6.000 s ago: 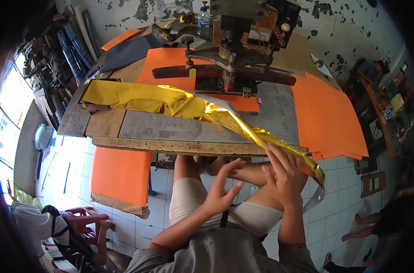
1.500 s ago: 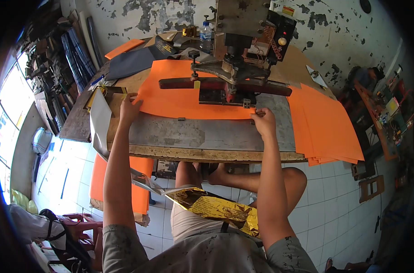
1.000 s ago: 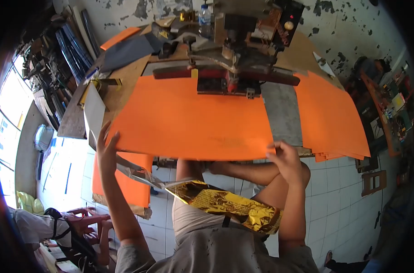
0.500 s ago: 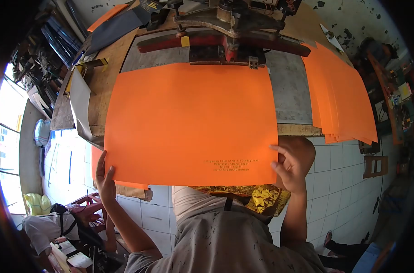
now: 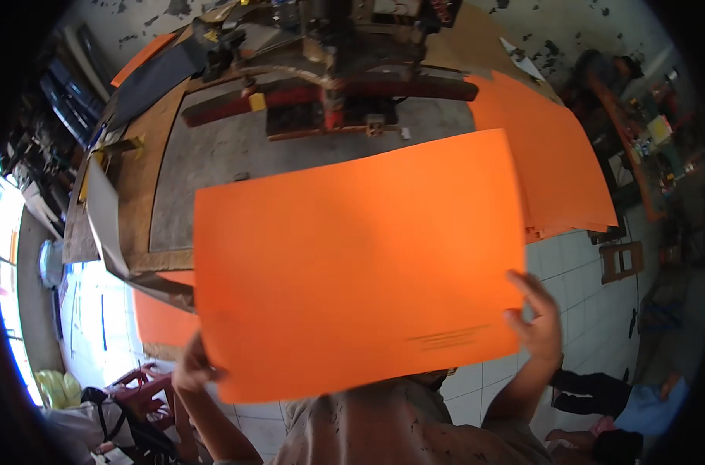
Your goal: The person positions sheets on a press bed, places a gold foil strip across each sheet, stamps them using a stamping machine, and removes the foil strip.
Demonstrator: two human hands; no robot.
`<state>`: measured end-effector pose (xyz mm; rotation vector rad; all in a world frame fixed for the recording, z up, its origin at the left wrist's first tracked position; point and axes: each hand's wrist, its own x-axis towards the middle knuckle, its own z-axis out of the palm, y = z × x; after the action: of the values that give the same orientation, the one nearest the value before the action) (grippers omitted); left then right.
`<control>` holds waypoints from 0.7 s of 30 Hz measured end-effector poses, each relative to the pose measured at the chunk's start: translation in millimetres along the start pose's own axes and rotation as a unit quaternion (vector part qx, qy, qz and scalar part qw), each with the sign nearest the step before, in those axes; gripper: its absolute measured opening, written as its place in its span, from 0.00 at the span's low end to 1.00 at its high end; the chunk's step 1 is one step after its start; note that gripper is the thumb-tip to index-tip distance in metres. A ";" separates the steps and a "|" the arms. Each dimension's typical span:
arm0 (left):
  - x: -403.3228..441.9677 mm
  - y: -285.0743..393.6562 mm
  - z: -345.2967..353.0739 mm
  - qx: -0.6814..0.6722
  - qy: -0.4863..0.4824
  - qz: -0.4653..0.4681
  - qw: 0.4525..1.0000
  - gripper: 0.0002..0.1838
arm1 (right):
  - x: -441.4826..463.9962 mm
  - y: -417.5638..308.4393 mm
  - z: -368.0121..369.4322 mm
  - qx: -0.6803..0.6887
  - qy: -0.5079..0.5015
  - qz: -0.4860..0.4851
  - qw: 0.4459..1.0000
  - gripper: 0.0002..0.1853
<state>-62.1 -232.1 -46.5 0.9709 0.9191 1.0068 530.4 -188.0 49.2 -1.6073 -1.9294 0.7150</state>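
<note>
A large orange sheet of card (image 5: 352, 263) is stretched between my hands in front of my body, its right side raised. Small lines of printed text (image 5: 449, 338) show near its lower right corner. My left hand (image 5: 196, 367) grips the lower left edge, its fingers partly behind the card. On the right edge, my right hand (image 5: 540, 319) pinches the card between thumb and fingers. Beyond the sheet stands a press with a red crossbar (image 5: 333, 108) over a flat grey bed (image 5: 205, 159).
A stack of orange sheets (image 5: 558, 159) lies at the right of the table. More orange card (image 5: 163, 316) sits lower left, beside a bent grey sheet (image 5: 104, 205). A dark sheet (image 5: 155, 81) rests back left. Another person (image 5: 631, 399) is at the lower right.
The orange sheet has come away from the press toward me and tilted, its right side higher. More of the grey bed shows. Both hands still hold the card; the view has shifted.
</note>
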 end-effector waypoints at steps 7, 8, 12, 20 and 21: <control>143.7 -28.9 248.3 0.192 -0.256 0.046 0.947 0.41 | 15.1 101.3 -200.5 -0.198 0.212 0.071 0.954 0.35; 173.5 -44.8 282.8 0.217 -0.223 0.224 0.924 0.43 | 24.8 114.5 -232.7 -0.228 0.203 0.071 0.950 0.36; 274.3 -39.9 384.1 0.065 -0.209 0.197 0.956 0.45 | 67.5 196.3 -357.1 -0.291 0.196 0.071 0.934 0.36; 217.7 -27.5 285.6 0.217 -0.277 0.170 0.920 0.31 | 153.1 262.6 -256.2 -0.425 0.173 0.182 0.870 0.35; 191.8 -7.9 245.8 0.284 -0.339 0.034 0.896 0.31 | 161.8 274.5 -229.5 -0.392 0.145 0.206 0.885 0.36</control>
<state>220.1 -104.1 -12.1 1.7178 0.5809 0.3748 857.4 29.0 35.8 -2.4814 -1.7502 -0.2387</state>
